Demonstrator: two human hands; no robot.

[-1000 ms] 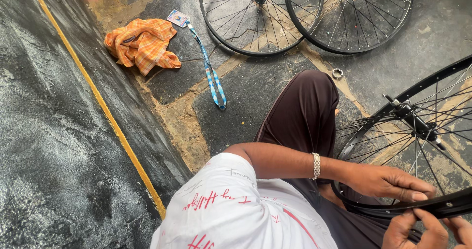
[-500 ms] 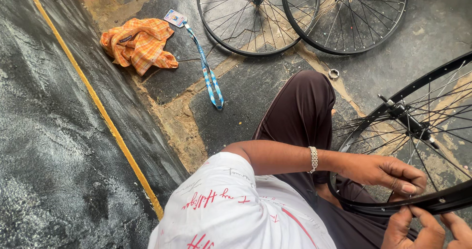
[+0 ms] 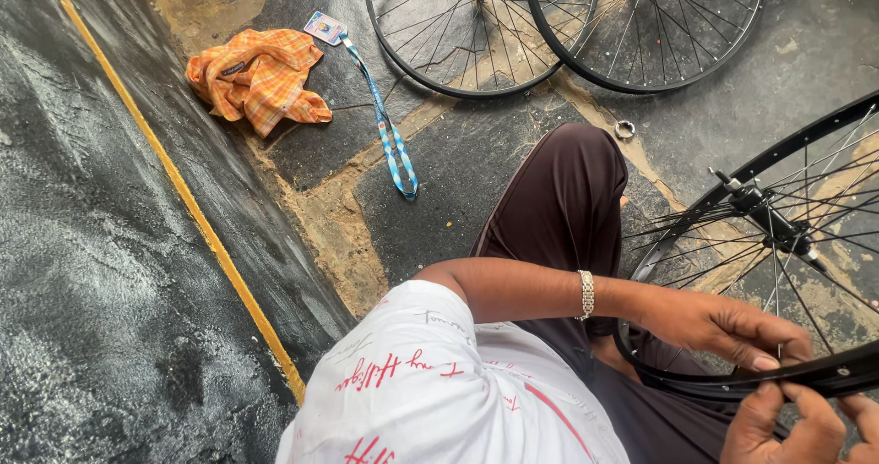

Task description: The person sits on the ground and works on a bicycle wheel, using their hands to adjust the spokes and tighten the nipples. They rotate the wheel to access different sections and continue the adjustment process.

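A black bicycle wheel rim [image 3: 689,218] with thin spokes and a hub [image 3: 780,229] stands at the right, leaning over my knee in dark maroon trousers [image 3: 568,198]. My left hand [image 3: 723,325], with a pale beaded bracelet on its wrist, lies over the near part of the rim, fingers curled onto it. My right hand [image 3: 795,423] grips the same stretch of rim from below at the bottom right corner, partly cut off by the frame. My white shirt with red writing fills the bottom middle.
Two more spoked wheels [image 3: 476,56] [image 3: 673,47] lie flat on the stained concrete floor at the top. An orange checked cloth [image 3: 256,75], a blue lanyard with a card [image 3: 389,139] and a small metal ring [image 3: 624,130] lie nearby. A yellow line [image 3: 183,198] crosses the dark floor on the left.
My view has drifted slightly. Both hands stay on the rim, with the fingers shifting a little along it.
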